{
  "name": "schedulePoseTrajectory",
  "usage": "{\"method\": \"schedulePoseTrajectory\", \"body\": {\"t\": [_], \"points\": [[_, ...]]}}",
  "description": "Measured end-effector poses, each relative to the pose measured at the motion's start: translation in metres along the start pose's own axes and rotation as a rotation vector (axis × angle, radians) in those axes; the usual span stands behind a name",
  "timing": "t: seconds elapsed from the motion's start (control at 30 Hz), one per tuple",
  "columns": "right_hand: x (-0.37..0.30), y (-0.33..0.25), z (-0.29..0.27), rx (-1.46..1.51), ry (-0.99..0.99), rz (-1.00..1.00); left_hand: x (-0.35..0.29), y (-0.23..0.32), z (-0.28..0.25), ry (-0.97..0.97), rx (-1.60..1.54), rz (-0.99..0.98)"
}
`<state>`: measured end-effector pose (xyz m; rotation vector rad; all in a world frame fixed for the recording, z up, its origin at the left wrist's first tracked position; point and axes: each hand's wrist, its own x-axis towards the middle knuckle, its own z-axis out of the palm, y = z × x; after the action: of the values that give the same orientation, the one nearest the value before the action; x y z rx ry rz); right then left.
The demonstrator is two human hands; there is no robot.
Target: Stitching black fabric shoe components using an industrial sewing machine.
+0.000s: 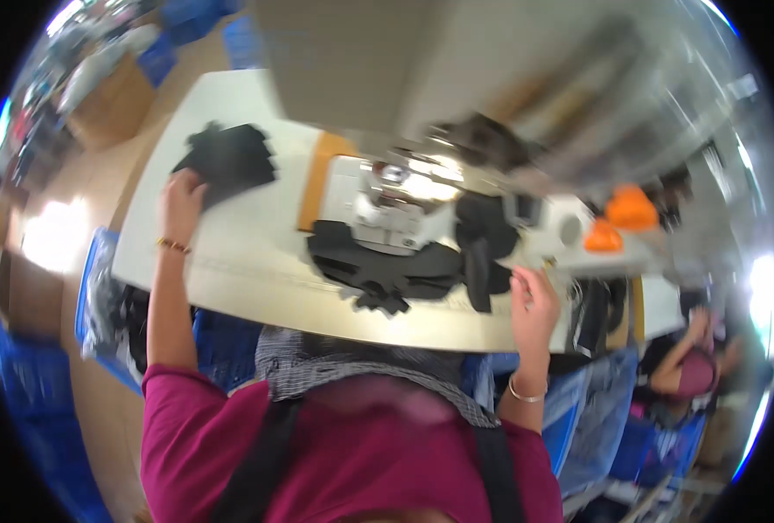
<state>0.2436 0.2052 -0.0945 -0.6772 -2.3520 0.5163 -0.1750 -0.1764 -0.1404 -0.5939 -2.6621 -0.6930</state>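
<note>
At the left of the white sewing table point(256, 248), my left hand point(182, 199) has its fingers closed on the near edge of a stack of dark fabric pieces point(234, 164). My right hand point(535, 305) is at the right, its fingers loosely bent and apart, beside the edge of some black cut pieces point(485, 235). Whether its fingertips touch them I cannot tell. Between my hands a curved row of black pieces point(383, 266) lies in front of the sewing machine's needle area point(391, 205).
The machine head point(343, 61) hangs over the table's far side. Two orange objects point(629, 209) sit at the right. Blue crates point(95, 288) with material flank the table. A co-worker point(688, 370) sits farther right, and a cardboard box point(112, 100) stands at far left.
</note>
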Motion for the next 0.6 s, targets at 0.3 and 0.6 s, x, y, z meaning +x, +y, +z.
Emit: {"method": "schedulePoseTrajectory", "body": {"t": [0.3, 0.6], "points": [[-0.031, 0.021, 0.024, -0.103, 0.070, 0.064, -0.053, 0.170, -0.011, -0.332, -0.394, 0.678], [-0.022, 0.010, 0.054, -0.201, 0.007, 0.107, -0.069, 0.211, -0.010, -0.589, -0.313, 0.830]]}}
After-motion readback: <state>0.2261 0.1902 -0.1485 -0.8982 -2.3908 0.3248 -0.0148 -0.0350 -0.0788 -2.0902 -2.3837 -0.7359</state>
